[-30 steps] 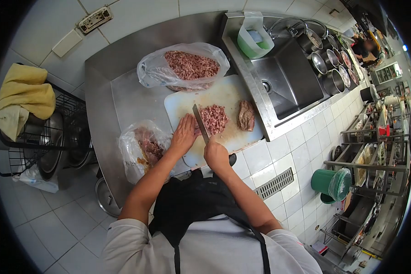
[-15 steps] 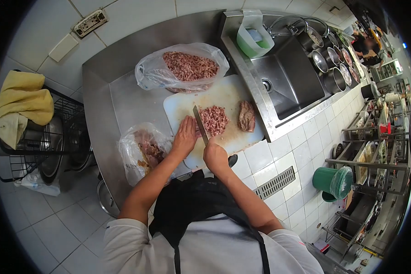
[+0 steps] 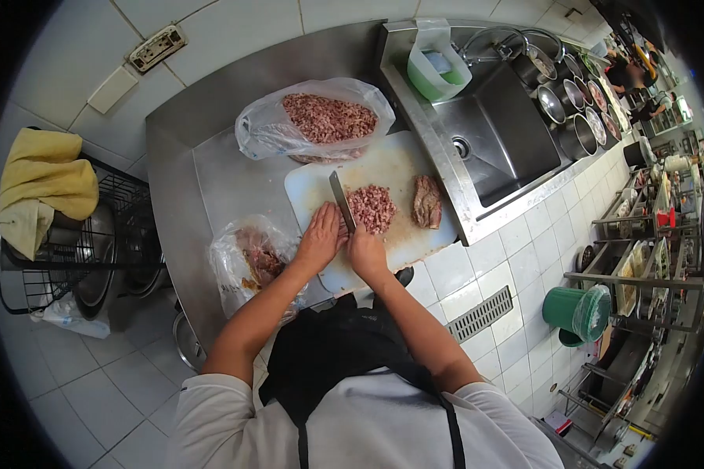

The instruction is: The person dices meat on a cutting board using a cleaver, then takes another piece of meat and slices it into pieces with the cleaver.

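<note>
One knife [image 3: 340,199], grasped by the handle in the closed right hand [image 3: 365,252], with blade pointing away from the body and edge near the left fingers, probably for short and controlled cuts. Left hand [image 3: 318,239] not clenched, laid flat with fingers close together just beside the blade, likely for steadying and for guiding the steel. Perhaps some meat under those fingertips, but too covered to tell.

On the white cutting board [image 3: 305,187], a heap of chopped meat [image 3: 372,209] at the right side of the blade, seemingly gathered there so as to leave room for cutting. Farther right, a whole piece of meat [image 3: 426,202], apart from the heap, within easy reach of the right hand. At the far edge of the board, a plastic bag [image 3: 260,131] with much more chopped meat inside, probably placed near for short carrying. To the left, on the steel counter [image 3: 211,176], another bag [image 3: 228,270] around larger meat, separate from the small pieces.
</note>
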